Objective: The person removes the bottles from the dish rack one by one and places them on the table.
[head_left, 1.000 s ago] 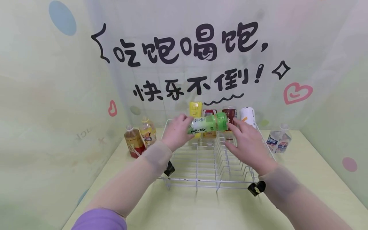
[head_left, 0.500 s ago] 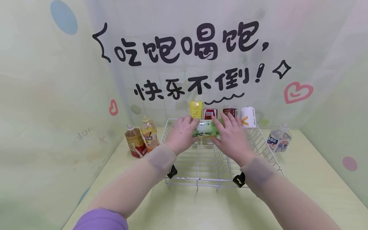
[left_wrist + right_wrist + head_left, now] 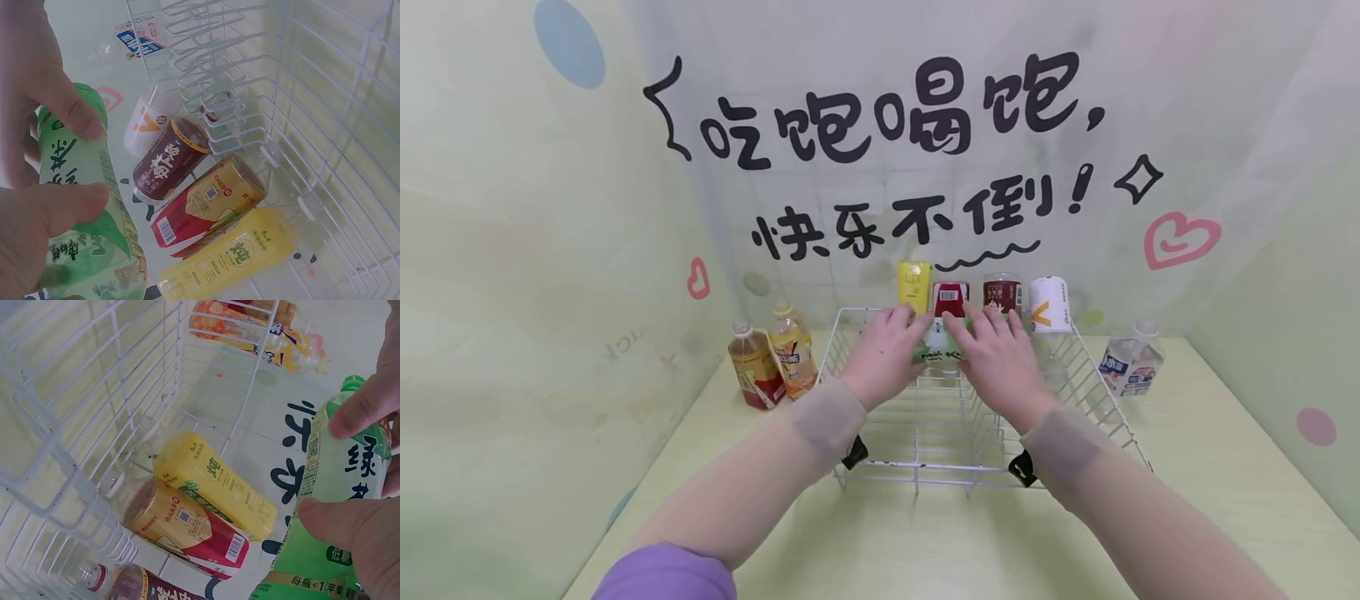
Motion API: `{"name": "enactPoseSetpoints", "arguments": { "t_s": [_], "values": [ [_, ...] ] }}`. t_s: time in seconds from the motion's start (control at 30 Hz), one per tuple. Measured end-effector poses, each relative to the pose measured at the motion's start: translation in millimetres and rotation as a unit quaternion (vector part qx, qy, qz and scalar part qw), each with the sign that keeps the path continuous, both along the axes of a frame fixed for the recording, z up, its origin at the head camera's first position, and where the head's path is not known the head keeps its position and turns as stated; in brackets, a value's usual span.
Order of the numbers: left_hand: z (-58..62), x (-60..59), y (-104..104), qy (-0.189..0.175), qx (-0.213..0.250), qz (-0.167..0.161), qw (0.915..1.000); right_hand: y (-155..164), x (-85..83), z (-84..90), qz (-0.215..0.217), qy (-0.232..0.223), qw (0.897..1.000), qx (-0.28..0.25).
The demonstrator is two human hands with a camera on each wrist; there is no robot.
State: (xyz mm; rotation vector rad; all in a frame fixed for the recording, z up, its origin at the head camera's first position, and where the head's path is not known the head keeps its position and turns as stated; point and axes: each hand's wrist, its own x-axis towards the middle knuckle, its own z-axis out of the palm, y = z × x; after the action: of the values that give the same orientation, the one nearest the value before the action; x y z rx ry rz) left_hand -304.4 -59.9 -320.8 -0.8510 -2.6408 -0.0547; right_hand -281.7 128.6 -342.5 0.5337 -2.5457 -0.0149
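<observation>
Two hands were closed round the green bottle (image 3: 942,348) | left hand (image 3: 886,353), right hand (image 3: 997,360) | bottle best lowered level into rack (image 3: 1075,367), beside yellow bottle (image 3: 913,287).

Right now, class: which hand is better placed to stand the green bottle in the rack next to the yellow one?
Probably left. Both hands grip the green bottle, but the left hand is on the yellow bottle side; the right hand would cross over.
</observation>
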Motion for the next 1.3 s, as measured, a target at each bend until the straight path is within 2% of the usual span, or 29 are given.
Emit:
{"name": "enactPoseSetpoints", "arguments": {
  "t_s": [0.47, 0.63, 0.83, 1.07, 1.3],
  "values": [
    [-4.9, 2.1, 1.7, 0.026, -0.016, -0.005, 0.9995, -1.1, 0.6, -1.8, 0.002, 0.021, 1.0, 0.017],
    [-6.4, 3.6, 1.6, 0.035, -0.024, 0.001, 0.9991, -1.5, 2.1, -0.2, -0.002, 0.014, 1.0, 0.021],
    [-6.1, 6.6, 0.3, 0.028, -0.026, 0.013, 0.9992, 0.0, 3.4, 2.1, -0.001, 0.014, 1.0, 0.027],
    [-5.9, 14.5, -10.5, 0.006, 0.011, 0.017, 0.9998, 7.2, 4.0, 2.4, -0.002, 0.011, 1.0, 0.022],
    [-14.5, 29.8, -33.1, -0.011, 0.072, 0.015, 0.9972, 19.2, 5.1, -0.4, -0.009, -0.003, 1.0, 0.007]
  ]
}}
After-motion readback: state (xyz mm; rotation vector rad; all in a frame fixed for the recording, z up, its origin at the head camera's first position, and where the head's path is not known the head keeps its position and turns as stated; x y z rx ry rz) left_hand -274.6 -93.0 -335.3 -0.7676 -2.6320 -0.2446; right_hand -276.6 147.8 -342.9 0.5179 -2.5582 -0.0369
